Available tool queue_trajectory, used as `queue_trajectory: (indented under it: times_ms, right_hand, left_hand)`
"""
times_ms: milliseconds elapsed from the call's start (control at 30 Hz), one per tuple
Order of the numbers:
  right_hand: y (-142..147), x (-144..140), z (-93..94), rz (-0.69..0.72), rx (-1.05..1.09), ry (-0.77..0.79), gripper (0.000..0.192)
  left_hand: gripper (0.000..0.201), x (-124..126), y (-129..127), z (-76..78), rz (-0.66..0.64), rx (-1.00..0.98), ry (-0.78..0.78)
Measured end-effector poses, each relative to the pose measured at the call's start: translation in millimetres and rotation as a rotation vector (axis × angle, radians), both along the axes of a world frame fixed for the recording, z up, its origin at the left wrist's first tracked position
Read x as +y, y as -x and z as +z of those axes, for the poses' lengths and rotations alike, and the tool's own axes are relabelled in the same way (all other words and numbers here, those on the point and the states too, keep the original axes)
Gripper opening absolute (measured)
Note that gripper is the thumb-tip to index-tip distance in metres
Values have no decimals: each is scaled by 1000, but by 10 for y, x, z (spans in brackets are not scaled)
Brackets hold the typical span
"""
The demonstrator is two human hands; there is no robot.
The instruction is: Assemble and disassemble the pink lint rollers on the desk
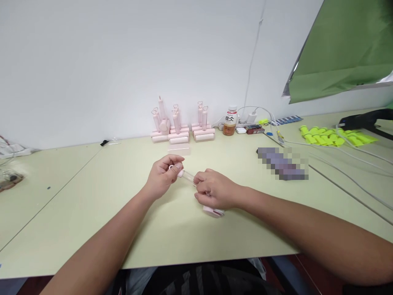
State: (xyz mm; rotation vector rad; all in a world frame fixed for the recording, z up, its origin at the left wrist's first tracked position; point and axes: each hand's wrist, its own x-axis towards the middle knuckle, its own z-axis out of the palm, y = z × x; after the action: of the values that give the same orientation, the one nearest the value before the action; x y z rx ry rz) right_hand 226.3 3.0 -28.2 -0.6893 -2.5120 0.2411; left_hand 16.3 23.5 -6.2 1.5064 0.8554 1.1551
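Head view: small pink plastic lint roller mostly hidden between hands, above pale green table; roller end peeks under right hand. Left hand pinches loop end of handle, right-hand fingers curled tight on its other part. Stacked pink rollers at wall, count unclear. One drink bottle. Yellow-green pieces far right; pixelated patch unreadable.

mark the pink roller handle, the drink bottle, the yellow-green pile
pink roller handle [181, 173], head view: pink end by the left hand's fingertips.
drink bottle [230, 121], head view: white label.
yellow-green pile [325, 137], head view: middle of pile.
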Motion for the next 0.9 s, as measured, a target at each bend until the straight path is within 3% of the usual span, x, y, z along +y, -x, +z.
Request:
queue_trajectory:
  times_ms: [267,600,900]
  right_hand:
    - [4,-2,-1,12,-12,129,30]
    - [14,-39,30,79,-76,137,27]
    - [30,-71,35,42,-64,151,28]
  left_hand:
    - [22,-13,-7,5,-100,130,64]
    - [14,-33,11,-2,-185,190,125]
    - [12,-98,-102,-97,-37,176,-59]
